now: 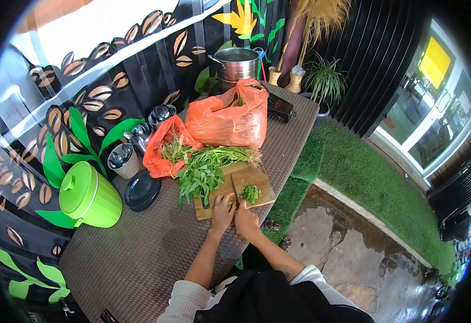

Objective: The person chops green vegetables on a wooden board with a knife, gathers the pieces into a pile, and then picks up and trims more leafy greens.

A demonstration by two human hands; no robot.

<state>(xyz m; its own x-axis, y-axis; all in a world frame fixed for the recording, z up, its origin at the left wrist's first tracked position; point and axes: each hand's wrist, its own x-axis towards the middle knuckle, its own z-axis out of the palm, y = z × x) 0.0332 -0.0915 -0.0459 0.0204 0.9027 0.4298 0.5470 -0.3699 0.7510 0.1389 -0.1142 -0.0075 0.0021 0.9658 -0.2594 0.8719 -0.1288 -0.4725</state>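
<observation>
A wooden cutting board [262, 184] lies on the brown woven table. On it, my right hand [245, 219] is wrapped round the handle of a knife [234, 185], whose blade points away from me. Just left of the knife, my left hand [223, 210] rests on the board with its fingers bent; what they hold, if anything, is too small to tell. Chopped greens [250, 193] form a small pile right of the blade. A bunch of leafy greens [200, 175] lies across the board's far left part, its stems toward the right.
Behind the board stand a large orange bag [227, 121] and a smaller orange bag [157, 153] of greens. Farther back are a steel pot [238, 67] and a black cooker [281, 109]. Leftward are black plates [142, 191], cutlery holders [125, 164] and a green bin [92, 196].
</observation>
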